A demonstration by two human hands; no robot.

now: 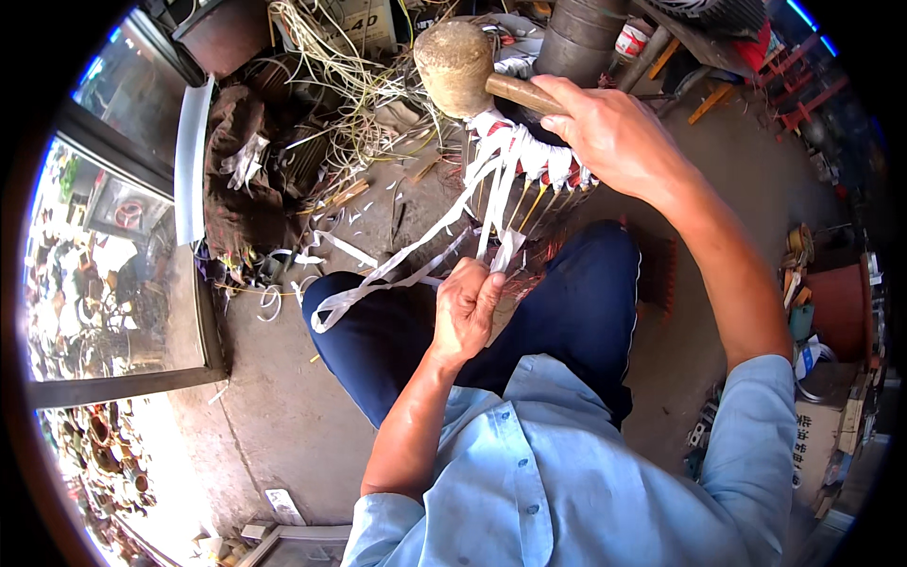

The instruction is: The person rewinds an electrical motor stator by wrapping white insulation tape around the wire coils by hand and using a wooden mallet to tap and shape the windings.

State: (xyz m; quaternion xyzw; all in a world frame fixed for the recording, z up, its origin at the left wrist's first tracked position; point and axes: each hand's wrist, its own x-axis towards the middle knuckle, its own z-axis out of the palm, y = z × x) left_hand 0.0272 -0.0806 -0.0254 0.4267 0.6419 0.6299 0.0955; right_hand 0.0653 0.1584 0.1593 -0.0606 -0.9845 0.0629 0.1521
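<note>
My right hand (614, 132) is closed around the wooden handle (522, 93) of a mallet. Its thick, round, worn head (453, 68) is above the far left side of a ring of coils (543, 161) bound in white tape, with red patches showing. The coils are in front of my knees. Several thin yellowish sleeves (531, 208) hang from the ring's near side. Long loose ends of white tape (416, 248) trail toward my left knee. My left hand (465, 307) is closed just below a white strip (507, 251); what its fingers hold is mostly hidden.
Tangled pale wire (350, 66) and a dark cloth bundle (244, 180) are at the far left. A metal drum (581, 38) stands beyond the coils. Glass door panels (123, 265) line the left side. Boxes (820, 425) and a reddish bin (839, 307) stand at the right.
</note>
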